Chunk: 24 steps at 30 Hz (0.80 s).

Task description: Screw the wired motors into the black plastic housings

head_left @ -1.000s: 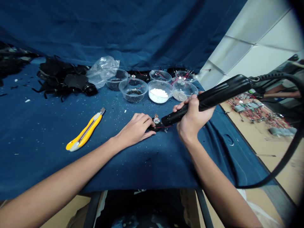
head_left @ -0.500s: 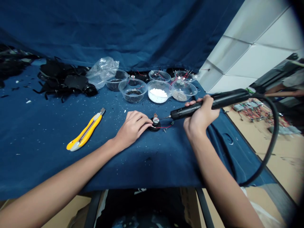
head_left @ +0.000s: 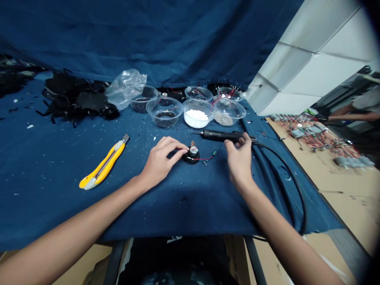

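Observation:
My left hand (head_left: 162, 157) pinches the edge of a small round black part (head_left: 191, 157) standing on the blue cloth. On top of that part is a white disc with a copper-coloured piece, and a red wire runs right from it to a tiny green board (head_left: 214, 153). A black electric screwdriver (head_left: 219, 135) lies on the cloth behind, its bit pointing left and its cable leading right. My right hand (head_left: 240, 158) is just in front of the screwdriver's handle, thumb and fingers apart, nothing between them.
A yellow utility knife (head_left: 102, 165) lies to the left. Clear bowls hold white pieces (head_left: 197, 115), black bits (head_left: 165, 116) and small grey parts (head_left: 223, 118). Black devices (head_left: 86, 103) and a plastic bag (head_left: 126, 89) are at the back left. Wired parts (head_left: 314, 132) lie on cardboard at right, near another person's arm.
The screwdriver has gone from my right hand down onto the cloth behind the round part. My right hand has let go and drawn lower. My left hand stays at the round part.

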Available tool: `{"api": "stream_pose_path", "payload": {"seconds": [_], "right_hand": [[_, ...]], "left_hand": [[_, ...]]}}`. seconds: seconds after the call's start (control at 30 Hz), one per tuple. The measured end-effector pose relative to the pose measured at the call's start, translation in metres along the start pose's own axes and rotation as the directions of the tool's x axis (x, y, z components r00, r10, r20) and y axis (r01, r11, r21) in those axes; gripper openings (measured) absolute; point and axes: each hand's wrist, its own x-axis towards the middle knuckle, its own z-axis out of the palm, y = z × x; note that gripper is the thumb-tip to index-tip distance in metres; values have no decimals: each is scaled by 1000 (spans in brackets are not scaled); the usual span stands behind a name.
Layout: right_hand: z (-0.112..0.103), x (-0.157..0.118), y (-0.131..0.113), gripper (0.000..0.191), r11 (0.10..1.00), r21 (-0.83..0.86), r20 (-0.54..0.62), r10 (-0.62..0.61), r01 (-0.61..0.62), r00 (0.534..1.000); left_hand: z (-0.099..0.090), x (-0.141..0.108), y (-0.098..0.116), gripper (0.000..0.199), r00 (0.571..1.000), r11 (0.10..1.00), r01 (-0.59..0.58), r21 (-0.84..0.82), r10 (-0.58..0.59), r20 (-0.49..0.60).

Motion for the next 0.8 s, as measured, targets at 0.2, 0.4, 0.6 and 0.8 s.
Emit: {"api": "stream_pose_path", "payload": {"seconds": [0.2, 0.4, 0.6, 0.8], "right_hand": [[-7, -29, -23, 33, 668, -126, 766, -404, 733, 500], [-1, -18, -10, 27, 605, -61, 811, -433, 794, 392], [-1, -20, -7, 29, 540, -67, 802, -471, 839, 367], [3, -26, -6, 26, 535, -67, 778, -501, 842, 380]], "left_hand": [[1, 1, 5, 9, 985, 972, 168, -164, -170, 1], [6, 2, 1, 11, 939, 867, 334, -369, -341, 50], [8, 2, -3, 13, 932, 830, 354, -432, -350, 92], [9, 2, -3, 15, 924, 827, 373, -421, -372, 89]]}}
